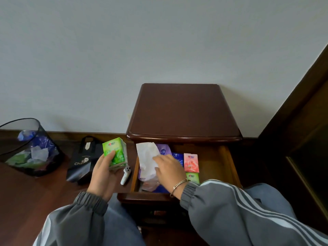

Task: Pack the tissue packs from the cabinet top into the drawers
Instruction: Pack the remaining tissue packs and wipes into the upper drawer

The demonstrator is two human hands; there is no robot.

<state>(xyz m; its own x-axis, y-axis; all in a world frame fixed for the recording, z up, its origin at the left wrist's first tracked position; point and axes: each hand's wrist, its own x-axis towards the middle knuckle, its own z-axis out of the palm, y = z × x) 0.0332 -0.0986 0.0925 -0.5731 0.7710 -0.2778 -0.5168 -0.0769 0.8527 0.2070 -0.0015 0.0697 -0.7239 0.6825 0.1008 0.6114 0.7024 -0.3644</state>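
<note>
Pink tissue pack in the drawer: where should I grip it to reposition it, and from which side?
Probably from above, at its right edge. The pink pack lies flat in the open drawer; bare floor shows on its right, while the blue pack and small green pack crowd its left and near sides.

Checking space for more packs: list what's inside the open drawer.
White tissue sheet, purple pack, blue pack, pink pack, small green pack. The right hand and sheet hide what lies beneath them.
</note>
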